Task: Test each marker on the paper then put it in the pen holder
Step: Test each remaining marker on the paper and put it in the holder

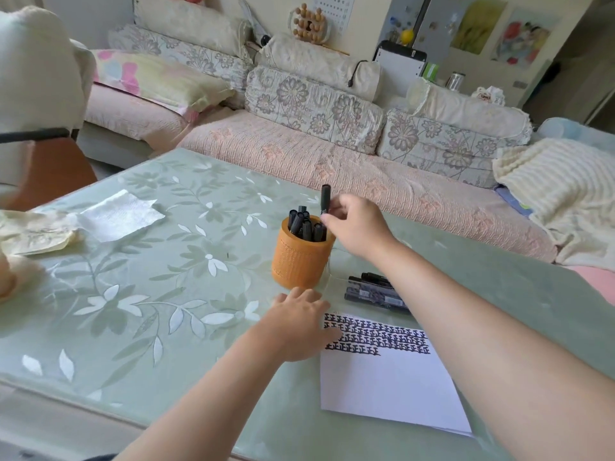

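An orange pen holder (298, 261) stands mid-table with several black markers (304, 224) upright in it. My right hand (357, 224) pinches one black marker (325, 197) upright just above the holder's right rim. My left hand (299, 324) lies flat with straight fingers on the table, its thumb side pressing the left edge of the white paper (389, 384). Rows of black test marks (376, 337) cover the paper's top. A box of black markers (374, 291) lies behind the paper, right of the holder, partly hidden by my right forearm.
The green floral table (149, 294) carries a white tissue (119, 216) and crumpled yellowish paper (36, 234) at the far left. A sofa (332, 154) with cushions runs behind the table. A brown chair (50, 168) stands at the left.
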Motion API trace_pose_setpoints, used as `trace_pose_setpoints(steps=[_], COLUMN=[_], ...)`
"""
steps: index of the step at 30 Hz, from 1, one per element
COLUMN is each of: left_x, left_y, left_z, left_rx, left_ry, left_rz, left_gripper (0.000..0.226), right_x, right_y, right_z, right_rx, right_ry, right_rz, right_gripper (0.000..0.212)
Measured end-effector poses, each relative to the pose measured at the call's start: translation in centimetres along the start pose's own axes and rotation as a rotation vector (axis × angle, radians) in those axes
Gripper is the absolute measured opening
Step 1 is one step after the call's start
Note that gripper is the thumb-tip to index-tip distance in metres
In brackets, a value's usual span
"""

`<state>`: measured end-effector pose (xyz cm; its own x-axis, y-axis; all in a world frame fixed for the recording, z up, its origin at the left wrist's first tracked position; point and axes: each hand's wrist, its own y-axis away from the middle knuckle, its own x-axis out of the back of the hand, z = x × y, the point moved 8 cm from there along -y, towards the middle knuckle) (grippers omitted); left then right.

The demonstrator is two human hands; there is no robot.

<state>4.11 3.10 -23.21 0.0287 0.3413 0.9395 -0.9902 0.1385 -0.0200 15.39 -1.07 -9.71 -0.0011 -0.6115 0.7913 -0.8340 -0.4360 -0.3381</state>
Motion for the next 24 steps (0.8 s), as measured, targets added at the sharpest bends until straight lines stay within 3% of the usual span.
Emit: trace_pose_setpoints(steps=[7,10,13,16,24], left_x=[0.3,0.2,0.2,0.2,0.2], left_y=[-0.1,-0.3,-0.3,-0.3,-0.5], left_z=[-0.4,-0.5,-0.4,-0.3,0.0], left_rx=[-0.015,-0.012,-0.012,-0.006,0.025], left_ry=[0.006,0.008,0.013,0.009,-0.006], left_rz=[0.145,0.166,0.166,0.153,0.135], left_gripper=[0.034,0.035,0.036,0.035,0.036], right_x=[-2.7,-3.2,-1.7,0.1,1.6], right_y=[-0.5,-0.6,0.2,1.9,6.0], right_z=[1.3,1.3,2.3,5.2,12.6], right_rx=[0.0,0.014,0.016,-0.024,-0.172], right_ry=[0.33,0.29,0.204,0.257,0.377], right_rz=[-0.231,-0.317,-0.277,-0.257,-0.471], right_gripper=[0.027,0.029,0.035,0.031,0.018])
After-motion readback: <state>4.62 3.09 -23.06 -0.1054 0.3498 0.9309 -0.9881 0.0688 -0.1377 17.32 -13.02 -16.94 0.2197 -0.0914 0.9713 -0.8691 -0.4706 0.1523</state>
